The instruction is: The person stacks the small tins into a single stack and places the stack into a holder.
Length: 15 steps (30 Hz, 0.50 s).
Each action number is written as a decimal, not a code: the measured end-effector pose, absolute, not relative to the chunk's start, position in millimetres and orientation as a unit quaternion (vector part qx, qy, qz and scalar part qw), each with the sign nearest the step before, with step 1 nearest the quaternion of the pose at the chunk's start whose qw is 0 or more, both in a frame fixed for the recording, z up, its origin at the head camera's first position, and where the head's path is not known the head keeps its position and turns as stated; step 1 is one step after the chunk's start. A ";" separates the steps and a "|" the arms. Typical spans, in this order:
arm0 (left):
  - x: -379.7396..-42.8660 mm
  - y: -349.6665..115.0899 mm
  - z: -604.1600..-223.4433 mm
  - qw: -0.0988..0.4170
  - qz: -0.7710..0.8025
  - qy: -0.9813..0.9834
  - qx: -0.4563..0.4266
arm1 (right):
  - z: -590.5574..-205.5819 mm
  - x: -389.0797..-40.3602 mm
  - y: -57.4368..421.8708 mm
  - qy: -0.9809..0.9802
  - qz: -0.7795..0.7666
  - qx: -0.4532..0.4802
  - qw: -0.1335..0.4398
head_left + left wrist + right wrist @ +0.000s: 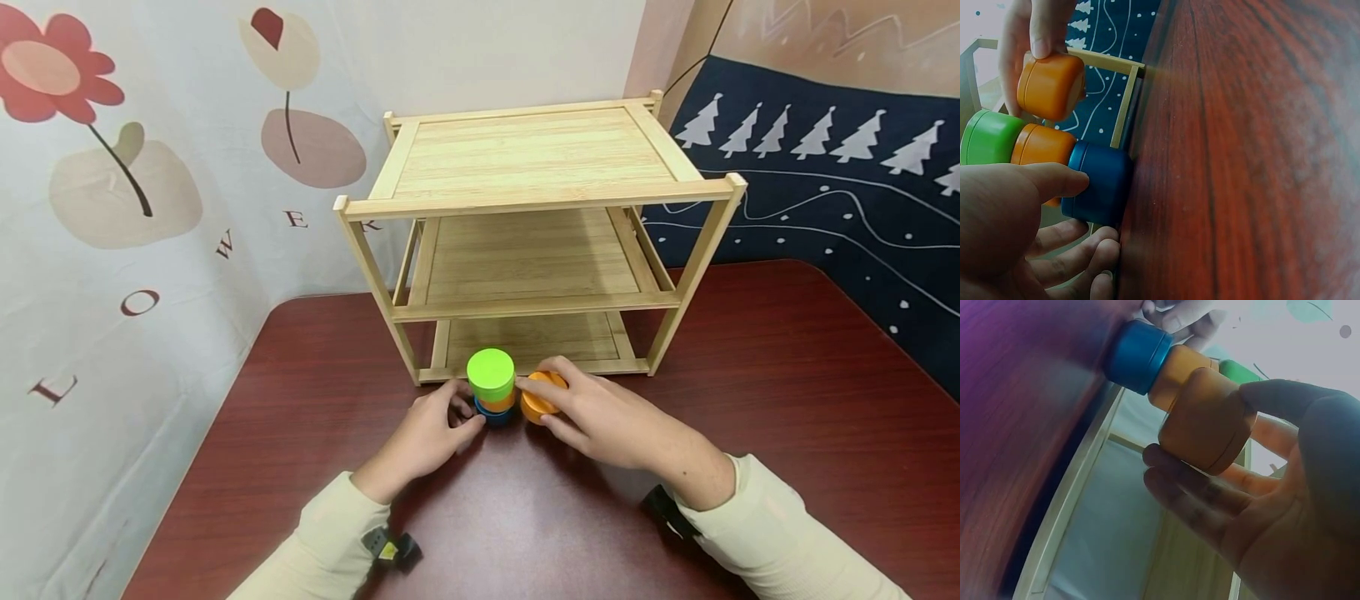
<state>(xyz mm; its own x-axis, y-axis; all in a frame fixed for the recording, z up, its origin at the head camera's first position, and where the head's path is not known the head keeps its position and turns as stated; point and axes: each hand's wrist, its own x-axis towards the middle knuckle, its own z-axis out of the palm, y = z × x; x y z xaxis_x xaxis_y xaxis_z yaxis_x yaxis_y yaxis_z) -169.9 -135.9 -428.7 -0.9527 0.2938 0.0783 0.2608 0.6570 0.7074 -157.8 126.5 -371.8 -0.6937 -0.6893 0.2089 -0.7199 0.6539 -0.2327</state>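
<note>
A stack of small round lidded jars stands on the table before the rack: a blue jar [1100,187] at the bottom, an orange jar [1046,144] in the middle and a green jar [491,371] on top. My left hand [423,433] is at the stack's left side, thumb and fingertips about the blue jar. Just right of the stack, my right hand [611,417] grips another orange jar [1207,419] between thumb and fingers. In the left wrist view this jar is held off the table, its lid side turned toward the green jar's end of the stack.
Behind the jars stands a three-tier wooden rack [536,200], its front bottom rail close to the stack. The dark red table [315,400] extends to both sides. A flower-print cloth [180,167] hangs at left, and a dark tree-print cloth [810,192] at right.
</note>
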 end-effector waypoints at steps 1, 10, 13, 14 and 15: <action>-170.1 -135.9 -428.7 0.021 0.385 0.910 0.153 | -371.4 -158.0 126.5 -0.908 0.149 0.389 0.052; -171.1 -136.2 -429.1 0.023 0.385 0.910 0.153 | -369.1 -158.7 126.8 -0.909 0.148 0.386 0.049; -171.4 -136.3 -429.6 0.024 0.383 0.911 0.152 | -368.9 -158.9 126.9 -0.910 0.148 0.386 0.048; -171.5 -136.3 -429.7 0.024 0.383 0.911 0.151 | -368.8 -159.0 127.0 -0.909 0.147 0.386 0.048; -171.7 -136.3 -429.9 0.024 0.382 0.911 0.150 | -368.6 -159.0 127.1 -0.909 0.147 0.386 0.049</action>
<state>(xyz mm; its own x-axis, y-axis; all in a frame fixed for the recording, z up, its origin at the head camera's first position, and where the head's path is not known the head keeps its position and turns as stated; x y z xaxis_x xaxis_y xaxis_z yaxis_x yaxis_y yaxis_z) -171.7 -136.3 -429.9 -0.9538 0.2919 0.0714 0.2556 0.6627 0.7039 -159.0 127.1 -368.6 -0.6969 -0.6879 0.2030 -0.7168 0.6585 -0.2293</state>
